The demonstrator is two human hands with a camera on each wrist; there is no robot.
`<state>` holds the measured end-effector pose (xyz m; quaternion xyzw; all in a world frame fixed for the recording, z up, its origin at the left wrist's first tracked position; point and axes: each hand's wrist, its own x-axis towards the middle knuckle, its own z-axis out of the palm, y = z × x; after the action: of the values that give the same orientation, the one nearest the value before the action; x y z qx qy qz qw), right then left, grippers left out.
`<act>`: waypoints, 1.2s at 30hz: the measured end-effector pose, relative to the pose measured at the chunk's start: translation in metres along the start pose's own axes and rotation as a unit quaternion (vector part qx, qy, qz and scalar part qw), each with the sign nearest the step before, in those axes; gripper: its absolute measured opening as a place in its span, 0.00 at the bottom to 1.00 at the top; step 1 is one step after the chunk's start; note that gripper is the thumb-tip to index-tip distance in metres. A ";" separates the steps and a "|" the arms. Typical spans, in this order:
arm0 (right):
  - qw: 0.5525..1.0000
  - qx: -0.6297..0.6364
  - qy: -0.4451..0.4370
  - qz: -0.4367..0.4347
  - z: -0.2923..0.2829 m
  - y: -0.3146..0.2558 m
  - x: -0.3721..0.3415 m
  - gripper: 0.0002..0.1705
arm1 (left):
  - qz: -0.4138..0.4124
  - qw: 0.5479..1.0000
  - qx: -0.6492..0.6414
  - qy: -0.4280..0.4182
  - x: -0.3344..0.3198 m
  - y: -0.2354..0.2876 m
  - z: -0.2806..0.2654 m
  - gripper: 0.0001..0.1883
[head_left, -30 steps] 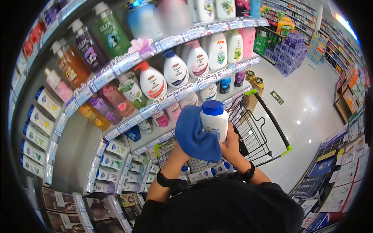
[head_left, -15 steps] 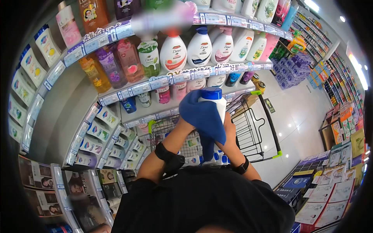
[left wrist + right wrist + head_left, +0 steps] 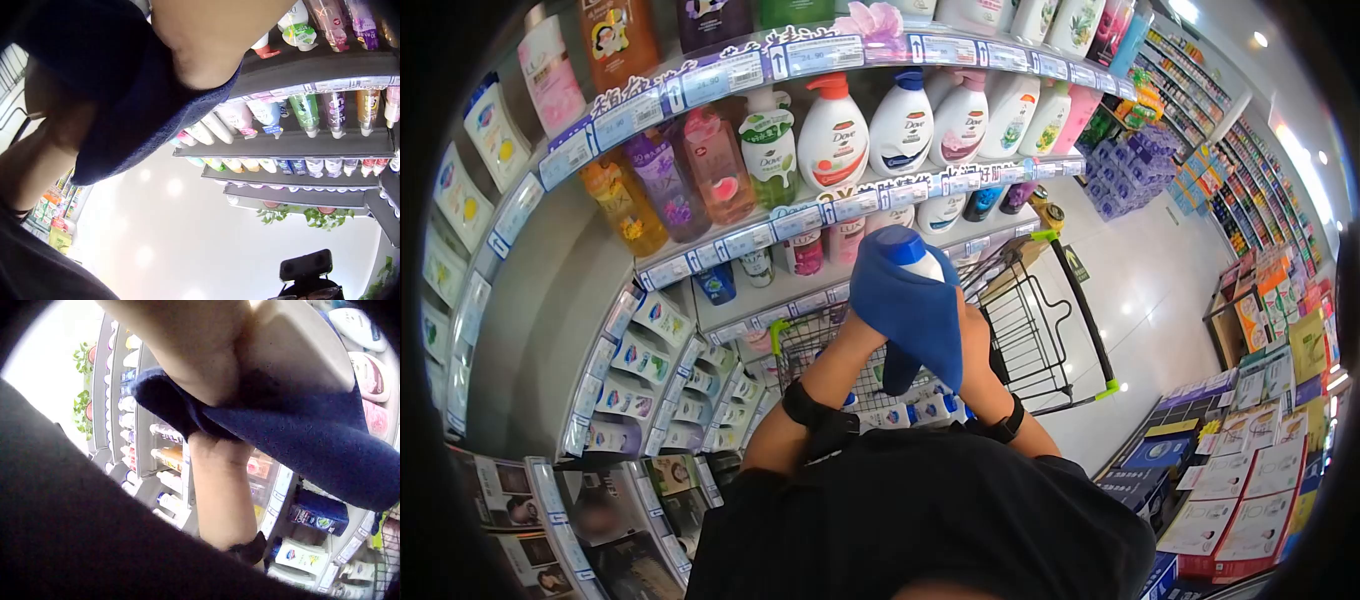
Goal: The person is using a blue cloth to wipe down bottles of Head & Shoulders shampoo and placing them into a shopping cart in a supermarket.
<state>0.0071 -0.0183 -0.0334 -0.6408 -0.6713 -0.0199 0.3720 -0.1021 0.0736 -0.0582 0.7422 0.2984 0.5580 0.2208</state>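
Note:
A blue cloth drapes over a white bottle with a blue cap, held up in front of the chest above a shopping cart. My left hand holds the cloth around the cap and the side of the bottle; its fingers are hidden under the fabric. On the other side, my right hand grips the bottle's lower part, largely covered by the hanging cloth. In the right wrist view, the right hand lies against the bottle's pale body, with the cloth folded beneath.
The wire cart stands below the hands, with several white blue-capped bottles in it. Ahead and left, shelves carry pump bottles and body washes. Boxed goods are stacked at right, beside the tiled aisle floor.
The cloth has moved from the bottle's left side up over its cap and front. The bottle now tilts left, and more of it is covered. The head view has shifted slightly.

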 end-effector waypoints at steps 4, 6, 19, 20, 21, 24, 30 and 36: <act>0.990 -0.052 0.046 -0.119 0.004 0.009 0.005 0.20 | -0.043 0.997 -0.003 0.058 0.008 0.012 0.003 0.27; 0.986 -0.057 0.062 -0.145 0.004 0.016 0.006 0.22 | -0.076 0.993 -0.039 0.081 0.013 0.007 0.012 0.24; 0.989 0.144 -0.020 0.034 -0.021 0.006 0.012 0.30 | -0.211 0.900 -0.374 -0.072 0.028 0.010 -0.011 0.20; 0.982 0.188 -0.013 0.033 -0.023 0.003 0.014 0.30 | -0.220 0.891 -0.392 -0.068 0.027 0.013 -0.012 0.21; 0.972 0.231 -0.006 0.032 -0.024 0.002 0.014 0.30 | -0.215 0.886 -0.405 -0.071 0.026 0.016 -0.015 0.22; 0.943 0.330 -0.043 0.028 -0.022 0.014 0.012 0.32 | -0.163 0.894 -0.408 -0.081 0.023 0.016 -0.021 0.25; 0.810 0.541 -0.212 0.079 -0.027 0.020 0.010 0.28 | -0.178 0.829 -0.490 -0.202 0.026 0.017 -0.030 0.30; 0.691 0.654 -0.281 0.128 -0.014 0.021 -0.003 0.27 | -0.213 0.771 -0.527 -0.289 -0.001 0.018 -0.054 0.30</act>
<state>0.0315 -0.0235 -0.0343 -0.2912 -0.4991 0.6526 0.4902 -0.1502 0.0596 -0.0322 0.5533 0.0302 0.3258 0.7660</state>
